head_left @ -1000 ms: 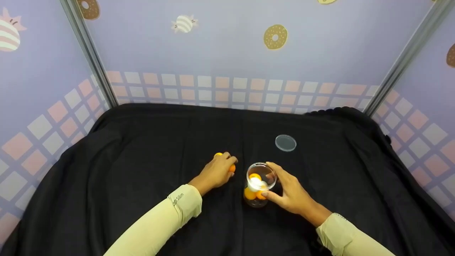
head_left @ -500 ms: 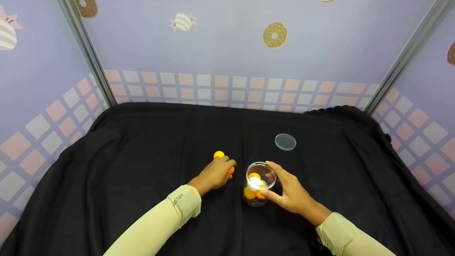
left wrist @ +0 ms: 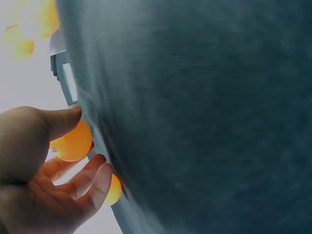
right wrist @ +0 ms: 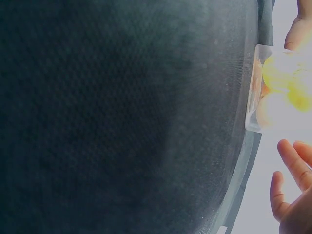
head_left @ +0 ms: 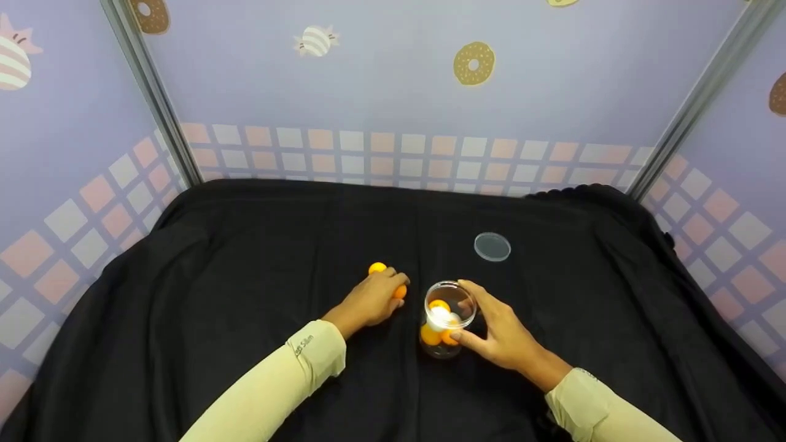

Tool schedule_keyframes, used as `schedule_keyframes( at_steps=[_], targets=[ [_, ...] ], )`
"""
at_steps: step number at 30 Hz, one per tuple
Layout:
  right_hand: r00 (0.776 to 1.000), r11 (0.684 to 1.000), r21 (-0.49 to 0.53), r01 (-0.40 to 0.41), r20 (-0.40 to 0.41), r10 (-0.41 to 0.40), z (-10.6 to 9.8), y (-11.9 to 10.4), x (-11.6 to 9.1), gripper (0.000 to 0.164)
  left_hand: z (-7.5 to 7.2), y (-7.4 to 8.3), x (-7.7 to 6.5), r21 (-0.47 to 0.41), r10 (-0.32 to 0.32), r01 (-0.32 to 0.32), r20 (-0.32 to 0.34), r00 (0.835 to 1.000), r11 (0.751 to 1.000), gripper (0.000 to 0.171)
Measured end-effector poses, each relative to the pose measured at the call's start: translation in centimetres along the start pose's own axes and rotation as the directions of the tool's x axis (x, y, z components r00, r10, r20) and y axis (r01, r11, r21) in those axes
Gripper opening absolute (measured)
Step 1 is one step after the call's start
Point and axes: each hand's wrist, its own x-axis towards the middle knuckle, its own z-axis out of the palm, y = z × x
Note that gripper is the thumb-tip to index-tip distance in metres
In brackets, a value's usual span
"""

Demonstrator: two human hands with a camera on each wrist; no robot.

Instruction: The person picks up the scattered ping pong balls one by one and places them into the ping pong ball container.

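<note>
My left hand (head_left: 373,298) pinches an orange ping-pong ball (left wrist: 74,142) between thumb and fingers, low over the black cloth. Just beyond its knuckles lies another orange-yellow ping-pong ball (head_left: 377,267), partly covered by the fingers; the left wrist view catches its edge behind the fingertips. My right hand (head_left: 503,331) grips a clear plastic jar (head_left: 441,352) by its side near the rim, thumb in front and fingers behind. The jar stands upright and uncovered, with several orange and white balls (head_left: 431,334) inside. In the right wrist view the jar's base sits at the cloth.
A clear round lid (head_left: 492,247) lies flat on the black cloth (head_left: 264,258), behind and slightly right of the jar. Patterned panels (head_left: 393,80) with metal posts (head_left: 156,92) enclose the table at the back and both sides.
My left fingers have drawn back slightly from the farther ball, so more of it shows than a second ago. The right hand and jar have stayed in place.
</note>
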Motion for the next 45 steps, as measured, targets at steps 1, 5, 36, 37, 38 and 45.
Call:
schedule_keyframes(
  at_steps=[1, 5, 36, 37, 38, 45],
  targets=[
    [1.0, 1.0, -0.001, 0.001, 0.0, -0.001, 0.0, 0.0, 0.0, 0.084, -0.2, 0.1, 0.0, -0.01, 0.0, 0.0, -0.008, 1.0, 1.0, 0.035],
    [1.0, 1.0, -0.007, 0.005, -0.002, -0.005, 0.0, 0.0, 0.0, 0.084, -1.3, 0.7, 0.1, -0.048, 0.019, -0.022, -0.066, 0.998, 0.999, 0.035],
    [0.999, 1.0, 0.015, -0.022, 0.026, 0.022, 0.1, 0.0, 0.0, 0.084, -4.1, 7.7, -0.7, -0.133, 0.232, -0.254, -0.158, 0.96, 0.958, 0.038],
    [0.999, 1.0, 0.015, -0.022, 0.027, 0.021, 0.1, 0.0, 0.0, 0.084, -4.1, 7.8, -0.7, -0.129, 0.233, -0.253, -0.154, 0.96, 0.959, 0.038],
    [0.999, 1.0, 0.017, -0.019, 0.027, 0.019, 0.1, 0.1, 0.0, 0.084, -4.1, 7.9, -0.7, -0.12, 0.234, -0.252, -0.149, 0.961, 0.96, 0.039],
    [1.0, 1.0, 0.007, 0.007, 0.005, -0.007, 0.0, 0.1, 0.0, 0.089, -3.8, 8.9, -0.3, -0.056, 0.248, -0.256, -0.122, 0.961, 0.965, 0.04]
  ],
)
